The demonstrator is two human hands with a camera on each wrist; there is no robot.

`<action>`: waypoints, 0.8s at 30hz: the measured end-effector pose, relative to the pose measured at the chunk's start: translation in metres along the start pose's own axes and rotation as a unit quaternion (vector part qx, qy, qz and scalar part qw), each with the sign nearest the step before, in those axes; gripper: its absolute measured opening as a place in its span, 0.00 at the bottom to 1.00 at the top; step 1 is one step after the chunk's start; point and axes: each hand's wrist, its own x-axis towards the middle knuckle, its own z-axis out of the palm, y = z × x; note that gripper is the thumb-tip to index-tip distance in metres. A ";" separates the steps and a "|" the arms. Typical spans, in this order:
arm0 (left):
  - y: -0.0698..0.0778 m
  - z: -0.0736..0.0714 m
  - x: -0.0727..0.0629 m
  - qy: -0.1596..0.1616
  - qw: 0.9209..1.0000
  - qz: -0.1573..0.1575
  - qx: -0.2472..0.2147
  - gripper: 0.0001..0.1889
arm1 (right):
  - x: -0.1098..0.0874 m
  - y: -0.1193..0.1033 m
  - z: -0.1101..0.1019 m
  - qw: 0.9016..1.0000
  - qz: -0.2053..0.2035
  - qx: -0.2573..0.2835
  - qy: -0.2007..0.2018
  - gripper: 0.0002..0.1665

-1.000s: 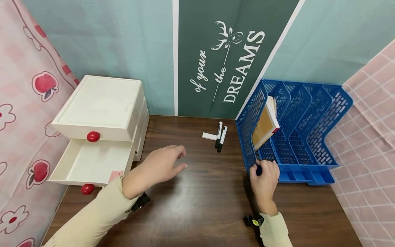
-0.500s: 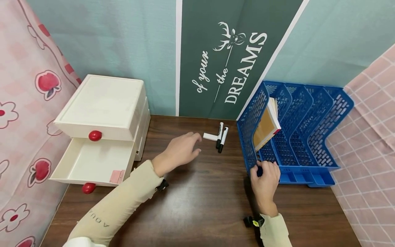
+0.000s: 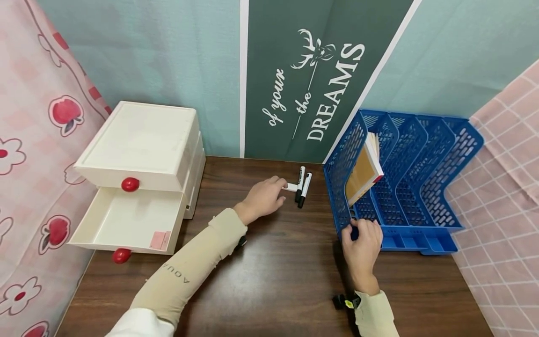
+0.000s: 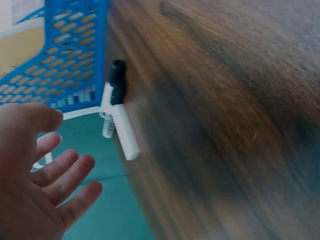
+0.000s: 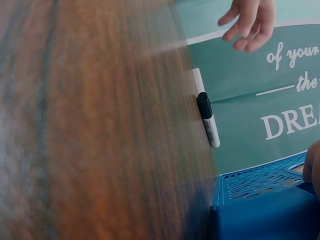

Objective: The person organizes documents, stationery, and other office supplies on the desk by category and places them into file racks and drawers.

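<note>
My left hand [image 3: 263,196] hovers over the table with fingers spread loosely, holding nothing. Its fingertips reach close to a small white block [image 3: 291,187] lying flat. Against the block's right end lie two white markers with black caps, a left one [image 3: 301,180] and a right one [image 3: 306,187]. In the left wrist view, the white block [image 4: 126,134] is apart from the fingers [image 4: 75,205]. My right hand [image 3: 363,248] grips the front left corner of a blue file rack [image 3: 433,196], thumb and fingers curled on its edge. A book [image 3: 363,175] leans in the rack's leftmost slot.
A white drawer unit [image 3: 143,135] stands on the left, with its lower drawer [image 3: 105,224] pulled out. Inside that drawer lies a small pink item [image 3: 159,240]. Patterned cloths hang at both sides, and a green printed panel [image 3: 273,47] covers the back.
My left hand has moved right and away from me, from beside the open drawer to near the white block. The right hand stays at the rack's corner.
</note>
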 end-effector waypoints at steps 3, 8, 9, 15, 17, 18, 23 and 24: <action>-0.002 0.008 0.010 -0.006 1.000 -0.007 0.011 0.19 | 0.000 0.000 0.000 1.000 0.003 -0.001 0.000 0.07; -0.003 0.021 0.025 -0.013 0.999 -0.011 0.044 0.20 | -0.001 -0.001 0.000 1.000 0.006 -0.002 -0.004 0.08; -0.004 0.024 0.028 -0.021 0.998 -0.012 0.054 0.20 | -0.001 -0.001 0.000 1.000 0.006 -0.001 -0.004 0.08; -0.003 0.037 0.034 -0.107 0.987 -0.013 0.115 0.32 | -0.001 -0.001 -0.001 1.000 0.006 -0.003 -0.003 0.07; -0.002 0.039 0.033 -0.134 0.983 -0.014 0.127 0.35 | -0.001 -0.001 -0.001 1.000 0.005 -0.004 -0.003 0.07; -0.003 0.041 0.033 -0.141 0.982 -0.012 0.129 0.36 | -0.001 -0.001 -0.001 1.000 0.005 -0.004 -0.003 0.08; -0.002 0.046 0.033 -0.164 0.976 -0.010 0.139 0.37 | 0.000 -0.001 0.000 1.000 0.004 -0.001 -0.004 0.07; -0.002 0.047 0.034 -0.162 0.976 -0.008 0.145 0.37 | 0.000 -0.001 0.000 1.000 0.004 -0.001 -0.004 0.07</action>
